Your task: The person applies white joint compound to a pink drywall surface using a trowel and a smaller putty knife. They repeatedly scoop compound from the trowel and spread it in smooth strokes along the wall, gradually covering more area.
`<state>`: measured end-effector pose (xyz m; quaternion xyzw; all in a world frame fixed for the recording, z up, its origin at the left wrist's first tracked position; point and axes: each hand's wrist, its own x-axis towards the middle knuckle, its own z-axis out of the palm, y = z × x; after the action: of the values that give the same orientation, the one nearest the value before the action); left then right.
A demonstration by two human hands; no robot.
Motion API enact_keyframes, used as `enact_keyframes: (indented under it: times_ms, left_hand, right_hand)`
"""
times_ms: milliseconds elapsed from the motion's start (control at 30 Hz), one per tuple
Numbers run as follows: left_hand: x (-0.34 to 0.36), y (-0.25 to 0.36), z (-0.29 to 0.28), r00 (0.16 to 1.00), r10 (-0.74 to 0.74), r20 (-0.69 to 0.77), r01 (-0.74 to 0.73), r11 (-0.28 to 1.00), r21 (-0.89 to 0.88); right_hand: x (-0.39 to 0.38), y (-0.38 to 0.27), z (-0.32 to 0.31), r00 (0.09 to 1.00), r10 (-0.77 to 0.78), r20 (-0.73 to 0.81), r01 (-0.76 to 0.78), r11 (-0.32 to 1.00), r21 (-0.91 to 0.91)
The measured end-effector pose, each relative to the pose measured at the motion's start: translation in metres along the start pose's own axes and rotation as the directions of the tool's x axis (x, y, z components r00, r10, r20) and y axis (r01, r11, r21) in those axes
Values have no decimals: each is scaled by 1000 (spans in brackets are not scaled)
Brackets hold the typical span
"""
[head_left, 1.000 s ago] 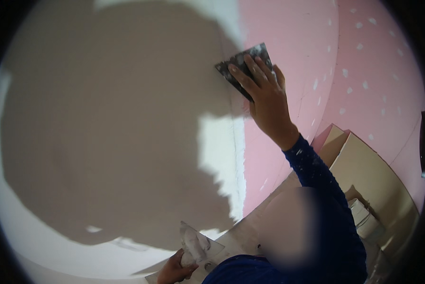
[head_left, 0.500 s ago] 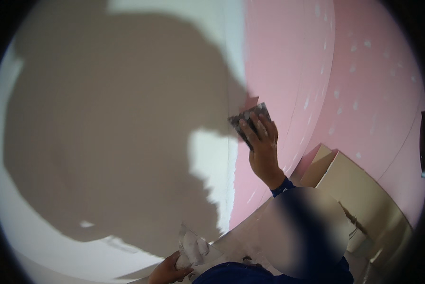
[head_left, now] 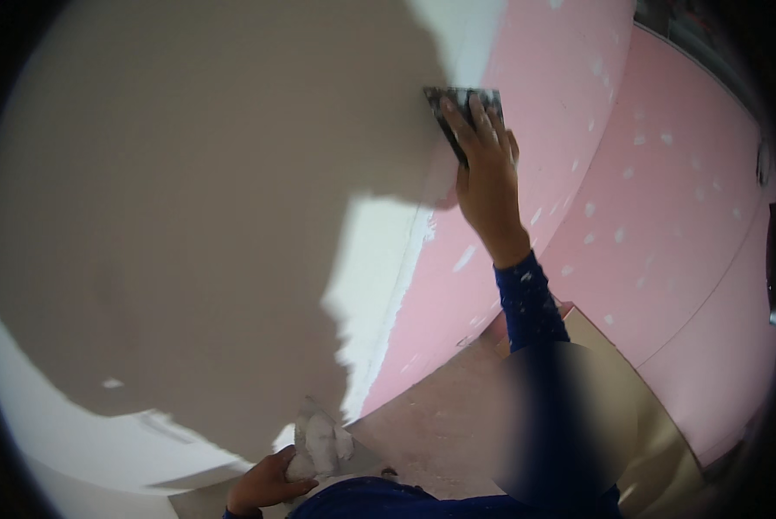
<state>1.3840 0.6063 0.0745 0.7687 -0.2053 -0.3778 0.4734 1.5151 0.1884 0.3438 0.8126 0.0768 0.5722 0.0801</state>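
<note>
My right hand (head_left: 492,190) is raised against the wall, fingers spread over a dark, putty-smeared flat scraper (head_left: 462,105). The scraper lies against the border between the white coated strip (head_left: 378,246) and the pink board (head_left: 548,95). Low down, my left hand (head_left: 265,484) grips the edge of a flat greyish putty plate (head_left: 364,461), whose full outline is hard to make out. A lump of white putty (head_left: 320,439) sits on it, close to my fingers.
A large shadow (head_left: 206,216) covers much of the white wall. Another pink wall panel (head_left: 665,216) with white filler spots curves away on the right. Below my right arm are a tan board or box (head_left: 609,346) and a brownish floor (head_left: 448,415).
My right hand and the scraper have moved up along the border of white and pink. The view has shifted, and my left hand with the putty plate appears farther left.
</note>
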Motion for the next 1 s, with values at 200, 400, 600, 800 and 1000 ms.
enact_keyframes:
  times_ms: [200, 400, 600, 800, 1000]
  left_hand:
    - [-4, -11, 1, 988, -151, -37, 147, 984, -98]
    - [-9, -11, 0, 991, -125, -52, 118, 987, -110]
    - [7, -20, 4, 941, 334, -56, -312, 919, 242]
    - [-4, -8, 5, 991, 113, -74, -97, 977, 192]
    - [-2, 14, -1, 997, 57, -51, -50, 991, 128]
  right_hand:
    - [-87, -16, 20, 982, 67, 175, -65, 998, -15]
    - [-143, -34, 40, 964, 122, 235, -139, 989, 54]
    - [-128, -27, 9, 973, 183, 139, -198, 975, 104]
    - [19, 28, -18, 990, -9, -144, 27, 993, 117]
    - [82, 39, -18, 988, -56, -141, 66, 996, 65]
